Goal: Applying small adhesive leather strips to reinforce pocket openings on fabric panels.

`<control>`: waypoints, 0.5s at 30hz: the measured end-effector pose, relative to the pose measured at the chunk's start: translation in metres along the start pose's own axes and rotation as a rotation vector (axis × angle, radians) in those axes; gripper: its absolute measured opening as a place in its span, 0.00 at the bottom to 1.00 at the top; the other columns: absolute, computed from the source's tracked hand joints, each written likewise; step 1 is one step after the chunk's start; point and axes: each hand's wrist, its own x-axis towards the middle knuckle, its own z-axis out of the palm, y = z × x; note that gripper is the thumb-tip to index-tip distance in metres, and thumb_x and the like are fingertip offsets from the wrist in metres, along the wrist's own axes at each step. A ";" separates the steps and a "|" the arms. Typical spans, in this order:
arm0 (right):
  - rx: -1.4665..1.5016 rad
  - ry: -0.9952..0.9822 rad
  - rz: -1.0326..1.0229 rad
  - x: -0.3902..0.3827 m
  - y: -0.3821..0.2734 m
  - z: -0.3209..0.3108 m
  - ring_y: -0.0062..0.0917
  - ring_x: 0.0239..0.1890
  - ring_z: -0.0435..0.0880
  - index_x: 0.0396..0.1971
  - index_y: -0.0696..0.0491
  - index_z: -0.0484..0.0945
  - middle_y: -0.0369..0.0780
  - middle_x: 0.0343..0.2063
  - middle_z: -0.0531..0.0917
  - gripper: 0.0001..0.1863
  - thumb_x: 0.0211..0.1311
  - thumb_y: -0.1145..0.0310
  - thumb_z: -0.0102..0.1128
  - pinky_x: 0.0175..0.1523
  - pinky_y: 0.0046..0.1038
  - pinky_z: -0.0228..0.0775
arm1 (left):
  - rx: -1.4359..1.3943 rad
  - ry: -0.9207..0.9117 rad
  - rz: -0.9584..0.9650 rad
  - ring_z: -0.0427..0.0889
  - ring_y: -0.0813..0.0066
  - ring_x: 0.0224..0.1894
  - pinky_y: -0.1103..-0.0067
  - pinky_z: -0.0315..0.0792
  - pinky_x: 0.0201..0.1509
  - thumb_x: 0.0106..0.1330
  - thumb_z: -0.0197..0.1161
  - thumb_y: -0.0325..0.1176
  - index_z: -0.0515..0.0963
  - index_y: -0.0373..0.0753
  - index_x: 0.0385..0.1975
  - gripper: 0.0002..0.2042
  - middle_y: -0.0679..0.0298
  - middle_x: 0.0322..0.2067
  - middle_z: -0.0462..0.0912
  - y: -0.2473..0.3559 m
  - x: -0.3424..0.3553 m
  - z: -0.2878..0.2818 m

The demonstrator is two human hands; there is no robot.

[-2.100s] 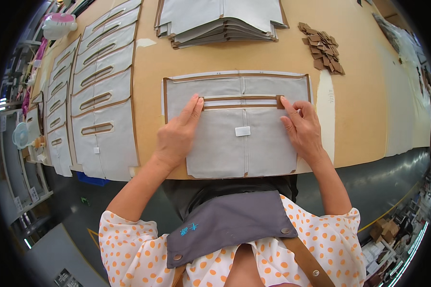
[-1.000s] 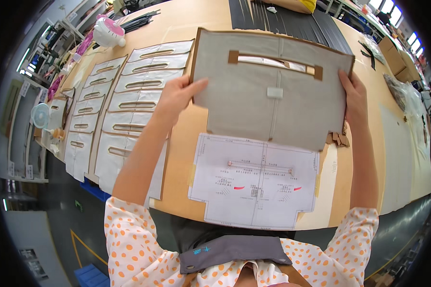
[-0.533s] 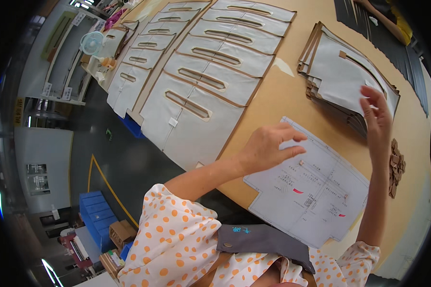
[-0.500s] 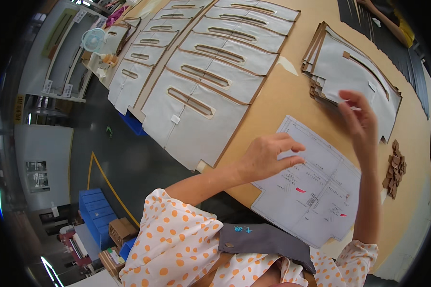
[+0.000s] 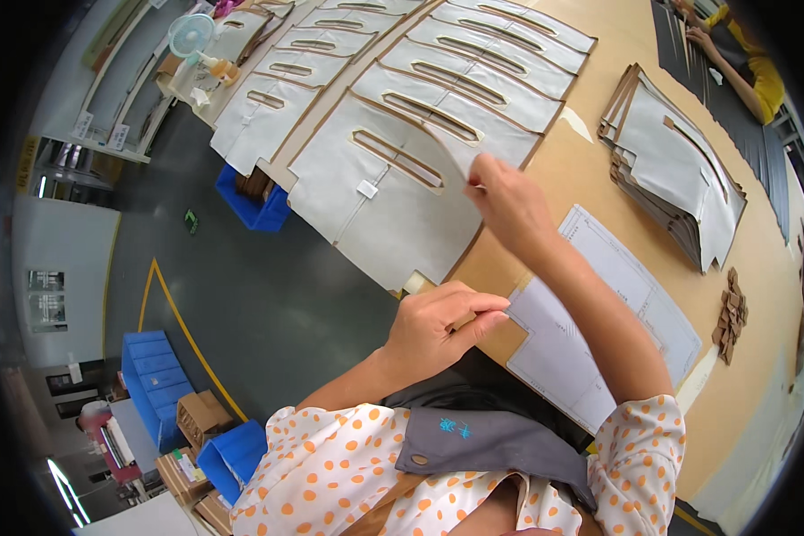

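My right hand (image 5: 512, 204) reaches over the table with its fingers closed on the far right corner of the nearest grey panel (image 5: 402, 223). That panel has a brown edge, a long framed slot and a small white tag (image 5: 367, 188). Its far edge bends up toward my fingers. Closer to me, my left hand (image 5: 439, 323) is held in a pinch near the table's edge; anything between thumb and finger is too small to make out. Under my right forearm lies a white paper pattern (image 5: 634, 290) with printed lines, partly covered by the arm.
Rows of overlapping grey panels (image 5: 473, 76) cover the table's far left. A stack of similar panels (image 5: 665, 170) lies right, near a pile of brown scraps (image 5: 731, 317). Another person in yellow (image 5: 764, 85) handles dark material at far right. A blue bin (image 5: 255, 201) stands below the edge.
My right hand has moved left from beside the panel stack to the nearest panel's corner and gripped it. My left hand has drawn back toward me, and its fingers have closed into a pinch.
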 end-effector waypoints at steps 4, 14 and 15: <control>0.361 0.267 0.206 -0.036 -0.053 -0.044 0.35 0.24 0.80 0.42 0.52 0.72 0.46 0.25 0.79 0.11 0.66 0.70 0.65 0.29 0.32 0.70 | -0.016 -0.041 0.139 0.81 0.80 0.23 0.84 0.70 0.22 0.56 0.76 0.27 0.88 0.39 0.38 0.10 0.63 0.30 0.87 0.038 0.008 -0.021; 0.663 0.541 0.764 -0.240 0.093 -0.204 0.12 0.41 0.79 0.49 0.57 0.76 0.35 0.40 0.84 0.10 0.74 0.69 0.58 0.51 0.18 0.70 | 0.289 -0.237 0.250 0.84 0.70 0.28 0.77 0.76 0.30 0.63 0.70 0.29 0.85 0.44 0.44 0.10 0.66 0.44 0.84 -0.029 0.048 0.047; 0.634 0.550 0.824 -0.259 0.103 -0.203 0.13 0.41 0.79 0.50 0.58 0.76 0.34 0.39 0.84 0.11 0.74 0.69 0.58 0.50 0.18 0.70 | 0.283 -0.249 0.255 0.84 0.70 0.28 0.77 0.76 0.30 0.63 0.70 0.29 0.85 0.44 0.44 0.10 0.66 0.44 0.84 -0.038 0.047 0.057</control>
